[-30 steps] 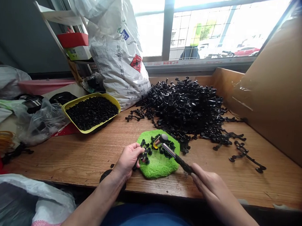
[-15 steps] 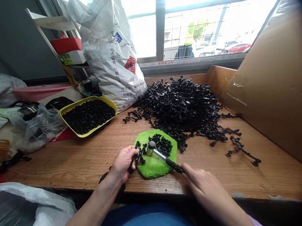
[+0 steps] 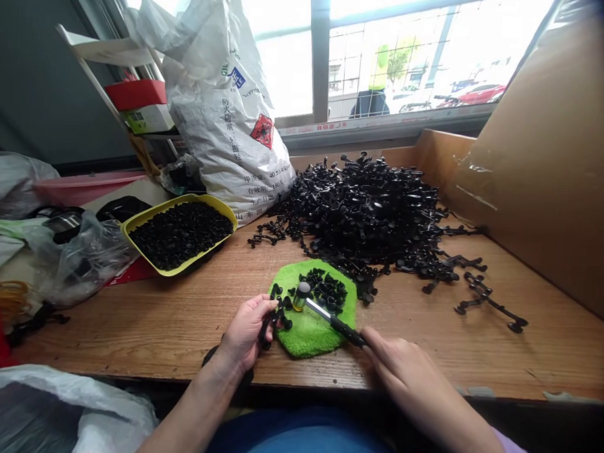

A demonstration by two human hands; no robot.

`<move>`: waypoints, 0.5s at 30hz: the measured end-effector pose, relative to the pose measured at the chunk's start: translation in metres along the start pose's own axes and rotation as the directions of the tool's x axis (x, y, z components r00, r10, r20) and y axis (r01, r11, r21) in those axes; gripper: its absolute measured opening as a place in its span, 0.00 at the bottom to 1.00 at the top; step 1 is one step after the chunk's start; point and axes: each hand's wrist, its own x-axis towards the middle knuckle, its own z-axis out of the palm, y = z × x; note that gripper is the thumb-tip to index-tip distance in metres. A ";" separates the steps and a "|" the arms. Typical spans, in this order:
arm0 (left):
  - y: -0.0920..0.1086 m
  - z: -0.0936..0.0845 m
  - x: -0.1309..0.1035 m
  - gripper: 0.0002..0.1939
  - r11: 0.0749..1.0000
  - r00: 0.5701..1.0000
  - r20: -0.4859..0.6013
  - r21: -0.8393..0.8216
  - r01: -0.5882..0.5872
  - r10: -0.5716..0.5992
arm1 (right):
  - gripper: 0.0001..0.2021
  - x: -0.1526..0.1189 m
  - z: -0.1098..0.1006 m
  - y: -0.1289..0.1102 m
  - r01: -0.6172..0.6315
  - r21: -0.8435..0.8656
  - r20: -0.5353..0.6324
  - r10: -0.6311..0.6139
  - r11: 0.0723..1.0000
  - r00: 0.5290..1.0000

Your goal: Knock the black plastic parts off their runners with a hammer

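On the wooden table lies a green cloth pad with a small heap of loose black plastic pieces on it. My left hand is closed around a branched black plastic sprue at the pad's left edge. The fingers of my right hand wrap the black handle of a small hammer. Its round dark head is over the pad, beside the sprue; whether it touches a piece cannot be made out.
A large pile of black sprues stands behind the pad, with a stray sprue to its right. At left sits a yellow tray of black pieces. A white sack and a cardboard sheet flank the pile.
The whole view has shifted slightly, so things sit a little further right. Both hands keep their holds, and the hammer head stays at nearly the same place by the sprue.
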 end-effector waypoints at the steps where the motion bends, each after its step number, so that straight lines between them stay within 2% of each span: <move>1: 0.000 0.000 0.000 0.10 1.000 1.000 0.002 -0.012 -0.002 0.002 | 0.15 0.000 0.000 0.000 -0.002 0.005 0.002 0.002 1.000 1.000; 5: 0.001 0.000 0.000 0.11 0.999 1.000 0.015 0.040 0.009 -0.010 | 0.15 0.000 0.000 0.001 -0.004 0.020 0.011 0.004 1.000 1.000; 9: 0.003 0.000 -0.002 0.10 0.993 1.000 -0.017 0.120 0.000 0.002 | 0.15 0.001 -0.002 -0.002 0.000 0.066 0.018 -0.001 0.998 1.000; 15: -0.002 -0.008 -0.003 0.11 0.997 0.998 -0.039 0.064 -0.042 0.045 | 0.14 0.009 0.000 -0.006 0.013 0.086 -0.004 -0.013 0.996 1.000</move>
